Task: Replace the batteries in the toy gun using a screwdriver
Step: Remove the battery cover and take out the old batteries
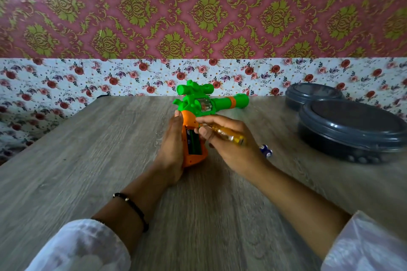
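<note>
Now the toy gun (198, 108) lies on the wooden table (88, 149), its green barrel pointing away to the right and its orange handle pointing toward the person. The left hand (171, 152) grips this handle from the left side. The battery compartment is open and a dark battery (193, 142) lies inside, its long axis running along the handle. The right hand (224, 138) holds the yellow screwdriver (229, 135) with curled fingers, and its fingertips are just beside the upper end of the battery. So the right hand is nearer for lifting it out, I think. Two loose batteries (266, 150) wait on the table just right of this hand.
</note>
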`<state>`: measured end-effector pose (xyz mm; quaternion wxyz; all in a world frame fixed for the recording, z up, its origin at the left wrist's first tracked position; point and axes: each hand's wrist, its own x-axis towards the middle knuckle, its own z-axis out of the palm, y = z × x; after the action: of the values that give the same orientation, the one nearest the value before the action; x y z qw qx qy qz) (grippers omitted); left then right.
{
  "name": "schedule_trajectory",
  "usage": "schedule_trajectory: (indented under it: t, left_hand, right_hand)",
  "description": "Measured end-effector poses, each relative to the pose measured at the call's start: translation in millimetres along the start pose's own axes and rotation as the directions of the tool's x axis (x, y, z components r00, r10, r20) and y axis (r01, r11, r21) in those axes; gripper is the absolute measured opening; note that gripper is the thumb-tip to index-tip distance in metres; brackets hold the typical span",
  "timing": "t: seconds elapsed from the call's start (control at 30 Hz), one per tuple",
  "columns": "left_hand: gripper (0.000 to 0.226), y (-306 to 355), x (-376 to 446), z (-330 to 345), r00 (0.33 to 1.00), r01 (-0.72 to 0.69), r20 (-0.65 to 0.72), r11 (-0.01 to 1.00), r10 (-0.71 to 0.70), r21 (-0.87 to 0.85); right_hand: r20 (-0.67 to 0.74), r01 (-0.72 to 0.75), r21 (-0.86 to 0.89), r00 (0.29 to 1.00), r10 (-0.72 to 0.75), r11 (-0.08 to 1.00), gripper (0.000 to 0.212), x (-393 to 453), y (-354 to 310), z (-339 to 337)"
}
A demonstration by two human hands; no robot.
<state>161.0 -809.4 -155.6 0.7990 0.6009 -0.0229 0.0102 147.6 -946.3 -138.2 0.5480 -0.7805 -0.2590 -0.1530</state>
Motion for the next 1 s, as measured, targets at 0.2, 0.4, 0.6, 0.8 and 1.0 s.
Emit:
schedule_trajectory:
  t: [0.2,0.4,0.6,0.8,1.0]
  left_hand:
    - [0.062,-1,2,-1,0.999,0.014,0.04,1.0,-0.013,-0.025]
    - [0.066,-1,2,-2,0.997,0.026,0.073,0.999,-0.023,-0.035]
    - [0.07,1,-2,1,0.999,-0.005,0.035,1.0,0.006,-0.024]
    - [0.073,-1,-3,3,0.984,-0.053,0.172,0.999,0.053,-0.004]
    - [0.069,-2,-3,3,0.986,-0.057,0.154,0.998,0.062,-0.035]
  right_hand:
    - [0.197,0.209,-0.381,0.97,-0.142,0.901,0.027,-7,-4,8]
    - [0.089,0.197,-0.28,0.98,-0.179,0.939,0.021,-9,-3,6]
    - [-0.049,-0.001,0.055,0.999,0.004,0.998,0.038,-2,-4,4]
    - [-0.072,-0.063,0.268,0.994,0.085,0.961,0.025,-5,-3,6]
    - [-0.061,-0.012,0.122,0.998,0.019,0.993,0.01,0,8,12]
